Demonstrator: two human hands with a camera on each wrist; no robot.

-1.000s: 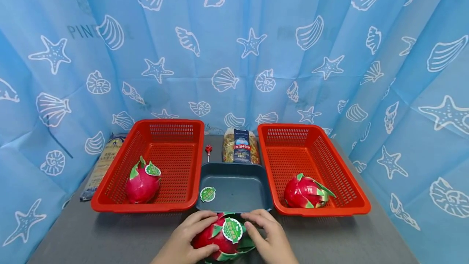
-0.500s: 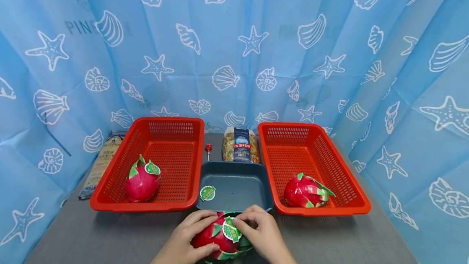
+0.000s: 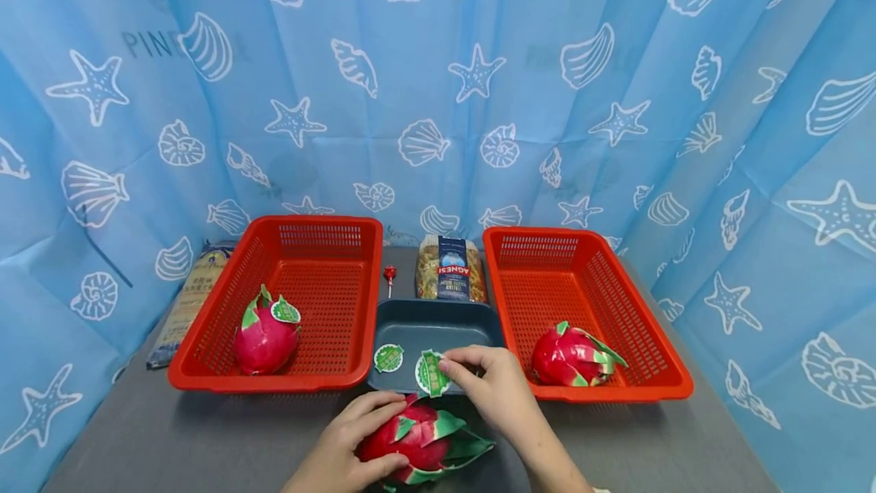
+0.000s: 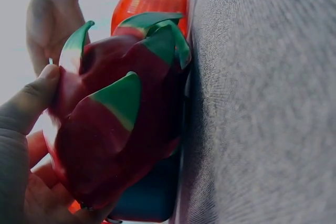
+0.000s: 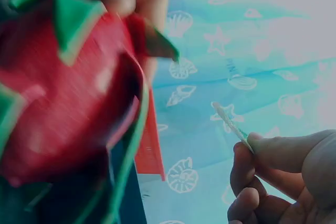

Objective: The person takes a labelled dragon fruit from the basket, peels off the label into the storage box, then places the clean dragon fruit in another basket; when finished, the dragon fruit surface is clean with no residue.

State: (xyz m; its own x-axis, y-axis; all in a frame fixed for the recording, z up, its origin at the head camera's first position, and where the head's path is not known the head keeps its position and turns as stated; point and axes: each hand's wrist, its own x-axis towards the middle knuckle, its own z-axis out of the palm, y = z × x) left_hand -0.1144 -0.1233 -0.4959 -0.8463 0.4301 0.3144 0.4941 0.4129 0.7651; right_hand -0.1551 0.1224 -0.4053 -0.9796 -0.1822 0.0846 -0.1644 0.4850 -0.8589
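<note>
At the front of the table, my left hand (image 3: 349, 443) holds a red dragon fruit (image 3: 414, 440) with green-tipped scales. Its thumb and fingers lie on either side of the fruit, as the left wrist view also shows. My right hand (image 3: 503, 390) pinches a round green-and-white sticker (image 3: 430, 374) by its edge, over the front of a dark blue-grey tray (image 3: 438, 319). The right wrist view shows this sticker (image 5: 231, 125) edge-on between thumb and fingers. A similar sticker (image 3: 388, 358) is at the tray's left side.
Red baskets flank the tray: the left basket (image 3: 328, 295) holds a dragon fruit (image 3: 265, 337), the right basket (image 3: 547, 295) another dragon fruit (image 3: 571, 356). Behind the tray are a lollipop (image 3: 389, 274) and a pasta bag (image 3: 452, 268). A long packet (image 3: 188, 303) lies far left.
My right hand has taken the sticker off the front dragon fruit and moved it forward over the tray. My left hand has stayed on the fruit.
</note>
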